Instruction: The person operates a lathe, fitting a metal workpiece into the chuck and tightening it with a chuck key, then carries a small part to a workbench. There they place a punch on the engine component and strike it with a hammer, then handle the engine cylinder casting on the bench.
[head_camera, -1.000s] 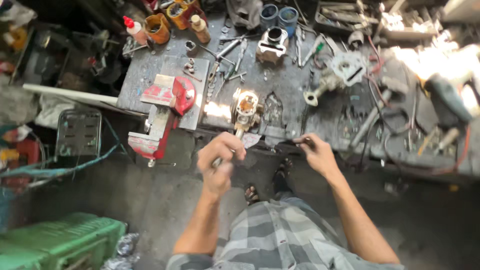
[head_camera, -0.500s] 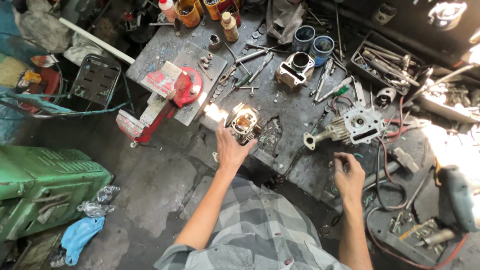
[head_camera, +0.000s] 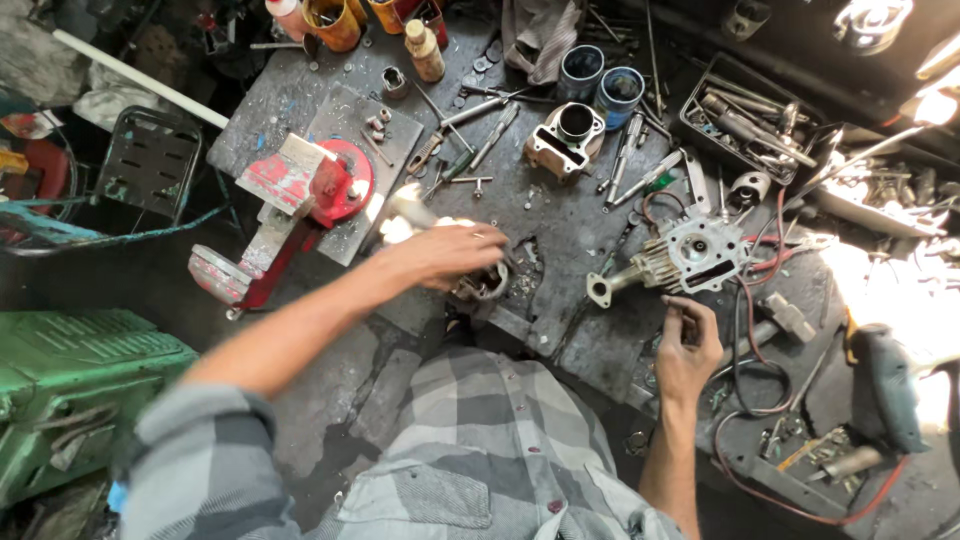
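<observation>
The small grey metal engine part (head_camera: 485, 283) at the near edge of the dark, cluttered worktop (head_camera: 560, 215) is covered by the left hand (head_camera: 445, 255), fingers curled over it, and should be steadied firmly while the right hand (head_camera: 688, 345), just near of the finned silver cylinder head (head_camera: 690, 255), pinches something too small to tell.

A repair workshop: a grimy workbench (head_camera: 560, 230) strewn with engine parts, a red vise (head_camera: 300, 195), and wrenches (head_camera: 640, 160).
</observation>
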